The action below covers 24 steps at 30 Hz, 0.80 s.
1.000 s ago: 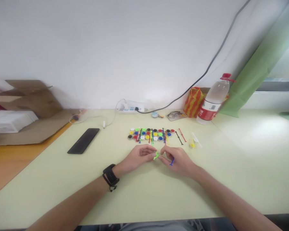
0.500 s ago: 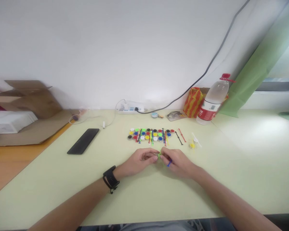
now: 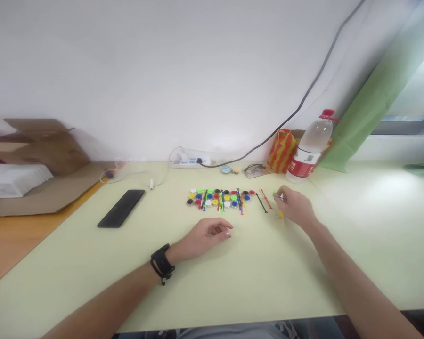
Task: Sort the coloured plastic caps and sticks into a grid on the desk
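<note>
My left hand rests on the table, loosely curled, with a gap between thumb and forefinger and nothing visible in it. My right hand is closed in a pinch at the right. A blue plastic stick shows at its fingertips, with a bit of green beside it. Below those fingers lies a yellow plastic piece. Left of the hand are a red stick and a black stick. Rows of small coloured discs with several thin sticks across them lie farther left.
A black phone lies on the left of the table. Along the wall stand a power strip, a striped bag and a large water bottle. An open cardboard box is at far left.
My right hand has moved right and away from me, from beside my left hand to the yellow piece, carrying the blue stick and something green. My left hand has stayed in place.
</note>
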### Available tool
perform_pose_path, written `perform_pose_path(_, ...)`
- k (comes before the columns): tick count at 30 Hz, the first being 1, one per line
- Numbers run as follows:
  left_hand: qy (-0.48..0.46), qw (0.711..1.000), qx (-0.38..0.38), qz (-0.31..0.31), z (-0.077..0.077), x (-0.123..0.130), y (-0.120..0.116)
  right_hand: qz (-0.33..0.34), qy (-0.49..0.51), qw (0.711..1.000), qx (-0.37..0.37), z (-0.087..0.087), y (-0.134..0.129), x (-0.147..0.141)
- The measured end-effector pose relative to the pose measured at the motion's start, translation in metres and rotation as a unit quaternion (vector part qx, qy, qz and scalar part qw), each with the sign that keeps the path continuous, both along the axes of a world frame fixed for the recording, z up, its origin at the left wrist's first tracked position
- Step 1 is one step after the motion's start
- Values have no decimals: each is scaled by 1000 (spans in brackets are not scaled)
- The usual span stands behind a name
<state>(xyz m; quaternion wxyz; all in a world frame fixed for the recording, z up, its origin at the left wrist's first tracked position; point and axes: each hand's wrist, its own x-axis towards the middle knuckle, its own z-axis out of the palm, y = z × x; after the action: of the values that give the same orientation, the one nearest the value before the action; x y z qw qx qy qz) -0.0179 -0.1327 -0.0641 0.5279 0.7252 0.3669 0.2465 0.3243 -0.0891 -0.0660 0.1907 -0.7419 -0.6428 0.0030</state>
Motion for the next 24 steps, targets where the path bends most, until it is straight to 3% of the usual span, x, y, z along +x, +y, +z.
perform_pose_path(8, 0, 1000, 2, 2, -1, 0, 0, -32, -70, 995, -57, -11, 8, 11)
perform_pose_path(12, -6, 1000, 3, 0, -1, -1, 0, -27, -34, 999, -16, -11, 5, 8)
perform_pose_path(15, -8, 1000, 5, 2, -2, -1, 0, 35, 48, 997, 58, -10, 3, 2)
perform_pose_path(19, -10, 1000, 6, 2, -2, 0, 0, 147, 139, 973, 112, -8, -3, -16)
perform_pose_path(24, -9, 1000, 4, 1, -1, 0, 0, 176, 122, 975, 66, -7, -14, -42)
